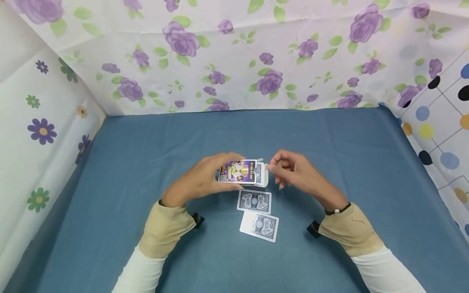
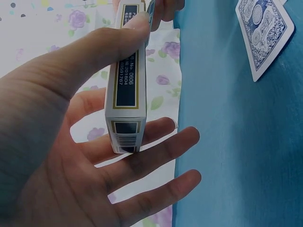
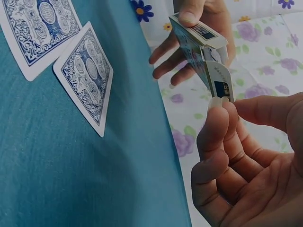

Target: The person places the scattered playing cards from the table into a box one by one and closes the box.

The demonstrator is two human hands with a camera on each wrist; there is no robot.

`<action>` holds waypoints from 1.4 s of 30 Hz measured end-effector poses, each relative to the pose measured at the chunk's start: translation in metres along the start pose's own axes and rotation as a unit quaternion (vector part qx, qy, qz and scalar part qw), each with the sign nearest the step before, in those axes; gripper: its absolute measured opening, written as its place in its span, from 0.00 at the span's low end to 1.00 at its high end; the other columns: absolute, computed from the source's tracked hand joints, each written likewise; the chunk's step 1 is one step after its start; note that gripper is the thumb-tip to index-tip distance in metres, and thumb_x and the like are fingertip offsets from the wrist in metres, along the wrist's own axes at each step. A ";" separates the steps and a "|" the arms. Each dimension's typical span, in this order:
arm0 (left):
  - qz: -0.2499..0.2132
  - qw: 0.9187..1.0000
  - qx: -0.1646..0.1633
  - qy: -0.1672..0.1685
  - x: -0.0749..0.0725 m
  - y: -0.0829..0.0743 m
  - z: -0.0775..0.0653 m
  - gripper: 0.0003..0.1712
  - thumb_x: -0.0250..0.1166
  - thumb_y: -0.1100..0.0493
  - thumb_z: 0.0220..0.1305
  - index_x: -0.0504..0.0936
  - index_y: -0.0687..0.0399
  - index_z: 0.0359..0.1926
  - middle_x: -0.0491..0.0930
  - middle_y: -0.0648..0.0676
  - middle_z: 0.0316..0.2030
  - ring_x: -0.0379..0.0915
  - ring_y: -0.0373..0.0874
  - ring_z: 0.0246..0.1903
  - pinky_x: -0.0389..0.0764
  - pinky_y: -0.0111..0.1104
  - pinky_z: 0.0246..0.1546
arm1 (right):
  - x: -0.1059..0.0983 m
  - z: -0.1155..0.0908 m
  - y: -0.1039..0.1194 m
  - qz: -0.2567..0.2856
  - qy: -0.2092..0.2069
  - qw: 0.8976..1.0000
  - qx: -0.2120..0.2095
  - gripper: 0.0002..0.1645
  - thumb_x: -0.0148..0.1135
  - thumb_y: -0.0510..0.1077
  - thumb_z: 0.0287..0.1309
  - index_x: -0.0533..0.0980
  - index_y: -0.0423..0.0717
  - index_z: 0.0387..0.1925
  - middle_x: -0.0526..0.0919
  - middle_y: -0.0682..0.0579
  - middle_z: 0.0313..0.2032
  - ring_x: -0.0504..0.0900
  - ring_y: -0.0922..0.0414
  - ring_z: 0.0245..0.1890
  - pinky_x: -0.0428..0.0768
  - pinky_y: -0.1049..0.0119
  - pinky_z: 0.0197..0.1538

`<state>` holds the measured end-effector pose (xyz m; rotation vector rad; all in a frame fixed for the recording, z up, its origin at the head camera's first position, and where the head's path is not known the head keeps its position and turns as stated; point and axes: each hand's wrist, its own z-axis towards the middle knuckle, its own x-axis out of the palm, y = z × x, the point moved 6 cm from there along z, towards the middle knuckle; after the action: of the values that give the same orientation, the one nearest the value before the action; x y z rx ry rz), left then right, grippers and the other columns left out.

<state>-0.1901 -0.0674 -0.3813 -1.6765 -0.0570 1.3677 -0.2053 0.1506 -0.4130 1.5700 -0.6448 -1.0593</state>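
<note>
My left hand (image 1: 201, 177) grips a playing card box (image 1: 238, 171) between thumb and fingers, above the blue cloth. Its purple and gold printed face is turned up, and the right end stands open with a patterned card back showing inside. At that end my right hand (image 1: 298, 171) pinches the box's end flap (image 3: 220, 80) with thumb and fingertips. Seen from the left wrist, the box's narrow side (image 2: 127, 80) lies under the thumb, while the lower fingers are spread. Two blue-backed cards lie on the cloth below the box, a nearer card (image 1: 260, 226) and a farther card (image 1: 254, 202).
A blue cloth (image 1: 146, 138) covers the table. Flowered sheeting (image 1: 234, 61) hangs along the back, with more patterned sheeting on the left and right sides. Black wrist mounts (image 1: 198, 220) stick out inward from both sleeves.
</note>
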 end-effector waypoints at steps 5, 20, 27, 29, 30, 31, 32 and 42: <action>0.004 1.000 0.004 0.004 0.000 -0.001 0.001 0.37 0.72 0.41 0.55 0.73 0.40 0.65 0.77 0.44 0.48 0.72 0.39 0.40 0.75 0.37 0.42 | 0.003 0.001 0.001 -0.003 0.005 1.000 -0.013 0.13 0.59 0.45 0.68 0.72 0.38 0.42 0.78 0.36 0.23 0.79 0.45 0.19 0.75 0.55 0.22; -0.074 0.997 -0.004 -0.017 -0.009 0.010 0.001 0.37 0.72 0.39 0.53 0.71 0.30 0.64 0.78 0.43 0.43 0.75 0.39 0.37 0.77 0.42 0.39 | -0.001 0.002 0.009 0.042 -0.016 0.999 -0.009 0.16 0.57 0.51 0.69 0.72 0.41 0.45 0.78 0.39 0.25 0.79 0.45 0.21 0.75 0.55 0.24; -0.090 0.996 -0.012 -0.019 -0.011 0.011 0.000 0.35 0.72 0.39 0.53 0.71 0.26 0.63 0.79 0.45 0.41 0.75 0.41 0.35 0.77 0.45 0.38 | -0.003 0.000 0.008 0.038 -0.007 0.999 -0.019 0.17 0.57 0.51 0.69 0.73 0.39 0.45 0.78 0.39 0.25 0.79 0.45 0.21 0.75 0.54 0.24; -0.087 0.996 -0.010 -0.020 -0.012 0.011 0.000 0.36 0.72 0.39 0.54 0.71 0.28 0.63 0.79 0.44 0.42 0.75 0.41 0.35 0.77 0.44 0.39 | 0.001 0.001 0.004 0.002 0.012 1.000 -0.023 0.14 0.59 0.48 0.68 0.73 0.41 0.44 0.79 0.40 0.25 0.79 0.46 0.21 0.76 0.54 0.25; -0.085 0.996 -0.008 -0.021 -0.012 0.011 0.000 0.36 0.72 0.40 0.54 0.71 0.29 0.64 0.78 0.44 0.42 0.75 0.41 0.36 0.77 0.44 0.39 | 0.004 0.000 0.001 -0.019 0.024 0.999 -0.024 0.13 0.60 0.47 0.67 0.73 0.41 0.44 0.79 0.40 0.26 0.79 0.46 0.21 0.77 0.55 0.25; -0.083 0.996 -0.007 -0.019 -0.011 0.010 0.000 0.36 0.72 0.40 0.54 0.71 0.30 0.64 0.78 0.44 0.43 0.74 0.40 0.36 0.76 0.43 0.39 | 0.007 0.000 -0.001 -0.043 0.038 0.998 -0.025 0.13 0.61 0.46 0.66 0.74 0.41 0.44 0.80 0.41 0.26 0.79 0.47 0.20 0.77 0.55 0.24; -0.079 0.997 -0.007 -0.019 -0.011 0.011 0.000 0.36 0.71 0.39 0.54 0.71 0.30 0.64 0.78 0.43 0.44 0.74 0.40 0.36 0.76 0.43 0.40 | 0.011 -0.001 -0.003 -0.071 0.052 0.996 -0.026 0.14 0.63 0.46 0.65 0.74 0.40 0.44 0.80 0.43 0.26 0.79 0.48 0.20 0.77 0.57 0.24; -0.058 0.998 -0.006 -0.019 -0.008 0.013 -0.003 0.37 0.72 0.40 0.54 0.71 0.33 0.64 0.77 0.41 0.48 0.74 0.39 0.39 0.77 0.41 0.41 | 0.041 -0.011 -0.020 -0.257 0.106 0.960 0.033 0.33 0.75 0.63 0.44 0.74 0.48 0.44 0.75 0.54 0.27 0.70 0.59 0.23 0.69 0.64 0.29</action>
<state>-0.1972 -0.0812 -0.3846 -1.6312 -0.1818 1.3156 -0.1789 0.1267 -0.4441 1.9351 -0.1208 -1.2271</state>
